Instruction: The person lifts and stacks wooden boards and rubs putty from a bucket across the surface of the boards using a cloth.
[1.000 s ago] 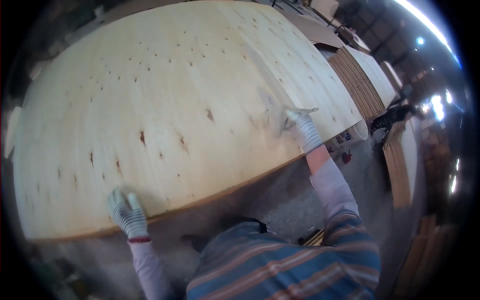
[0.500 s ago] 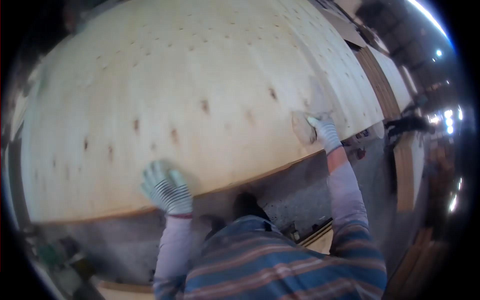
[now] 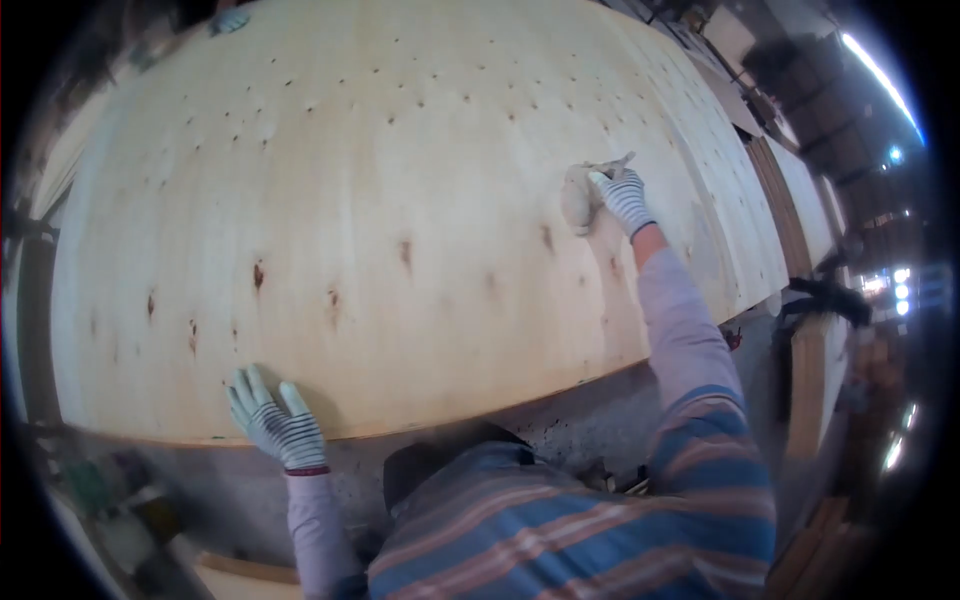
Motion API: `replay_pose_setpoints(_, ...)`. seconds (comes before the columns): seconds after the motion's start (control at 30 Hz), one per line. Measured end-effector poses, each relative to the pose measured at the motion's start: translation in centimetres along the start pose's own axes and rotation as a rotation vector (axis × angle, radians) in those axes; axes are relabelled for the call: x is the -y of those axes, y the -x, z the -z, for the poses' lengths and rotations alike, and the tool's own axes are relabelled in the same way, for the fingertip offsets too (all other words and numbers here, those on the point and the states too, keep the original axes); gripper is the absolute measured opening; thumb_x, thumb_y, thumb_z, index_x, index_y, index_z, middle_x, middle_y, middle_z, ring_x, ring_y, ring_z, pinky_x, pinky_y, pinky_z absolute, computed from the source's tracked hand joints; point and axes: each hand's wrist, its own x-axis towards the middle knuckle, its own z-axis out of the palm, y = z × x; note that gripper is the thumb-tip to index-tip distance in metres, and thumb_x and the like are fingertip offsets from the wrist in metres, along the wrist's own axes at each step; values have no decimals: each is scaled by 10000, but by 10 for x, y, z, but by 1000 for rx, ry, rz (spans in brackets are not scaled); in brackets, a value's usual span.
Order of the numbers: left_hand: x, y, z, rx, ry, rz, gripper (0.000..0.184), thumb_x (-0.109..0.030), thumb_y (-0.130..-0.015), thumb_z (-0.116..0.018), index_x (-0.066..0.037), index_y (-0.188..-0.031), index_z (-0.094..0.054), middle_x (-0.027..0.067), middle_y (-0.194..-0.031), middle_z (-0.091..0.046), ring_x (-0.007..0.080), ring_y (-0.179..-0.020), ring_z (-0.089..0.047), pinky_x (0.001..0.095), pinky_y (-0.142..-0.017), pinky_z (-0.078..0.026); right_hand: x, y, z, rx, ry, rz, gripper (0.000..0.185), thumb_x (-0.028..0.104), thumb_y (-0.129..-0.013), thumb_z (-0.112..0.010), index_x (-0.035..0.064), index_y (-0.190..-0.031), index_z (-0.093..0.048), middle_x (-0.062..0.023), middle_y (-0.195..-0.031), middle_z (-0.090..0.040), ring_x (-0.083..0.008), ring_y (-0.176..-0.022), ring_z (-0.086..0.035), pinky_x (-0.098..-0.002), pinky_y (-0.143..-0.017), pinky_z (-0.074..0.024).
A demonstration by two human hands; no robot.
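Note:
A large pale plywood sheet (image 3: 440,310) with dark knots spreads out before me. My right hand (image 3: 624,198), in a striped white glove, is closed on a crumpled beige-grey rag (image 3: 578,202) that lies against the sheet, right of the middle. A pointed end of the rag sticks out past the fingers. My left hand (image 3: 275,420), gloved alike, rests at the sheet's near edge on the left. Its fingers are stretched out and it holds nothing.
Another person's gloved hand (image 3: 231,20) is at the sheet's far left edge. Stacked boards (image 3: 778,205) stand to the right, with a further board stack (image 3: 808,385) nearer me. Grey floor (image 3: 590,435) shows below the near edge.
My right hand has moved the rag away from me across the sheet. The left hand has shifted left and nearer to me. The other person's gloved hand has come into view.

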Motion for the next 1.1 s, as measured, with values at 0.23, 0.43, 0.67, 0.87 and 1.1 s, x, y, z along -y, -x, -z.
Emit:
replay_pose_setpoints(0.23,-2,-4,15,36,135,-63,557,-245,-843,-570,-59,-1355,-457,170,-1386,-464,406,-1305,-376,556,-1084,-236,144,160,-63,-144,37,-64,379,404,-792,-618,110,-1020,-692,-194,-924,-684,-336,-856,-664,-418,-766,-522)
replay_pose_setpoints(0.43,75,-88,22,305,351,-304,536,-254,-832,-584,-43,-1314,-481,189,-1350,-476,421,-1274,-396,526,-1074,-281,302,203,-124,106,-286,48,269,289,-802,-655,57,-937,-679,-159,-800,-677,-297,-718,-652,-411,-668,-516)
replay_pose_setpoints(0.67,224,-228,-25,11,-150,103,511,-291,-897,-545,-74,-1352,-458,171,-1424,-400,395,-1312,-352,502,-1094,-266,365,5,-143,243,-1679,-438,145,78,-770,-711,55,-870,-610,-38,-741,-616,-185,-621,-600,-345,-543,-495)
replay_pose_setpoints(0.87,226,-240,-25,63,-179,101,539,-293,-911,-512,-85,-1399,-418,171,-1458,-367,395,-1347,-306,500,-1114,-217,389,-171,-197,88,-167,383,378,330,-796,-695,20,-1011,-671,-155,-904,-700,-267,-827,-666,-355,-745,-526)
replay_pose_setpoints(1.1,231,-233,-34,26,-294,67,537,-389,-949,-450,-97,-1398,-408,161,-1438,-392,404,-1309,-345,524,-1085,-251,335,45,-138,531,-495,247,330,294,-796,-720,43,-1010,-711,-68,-917,-720,-150,-806,-651,-308,-739,-519)
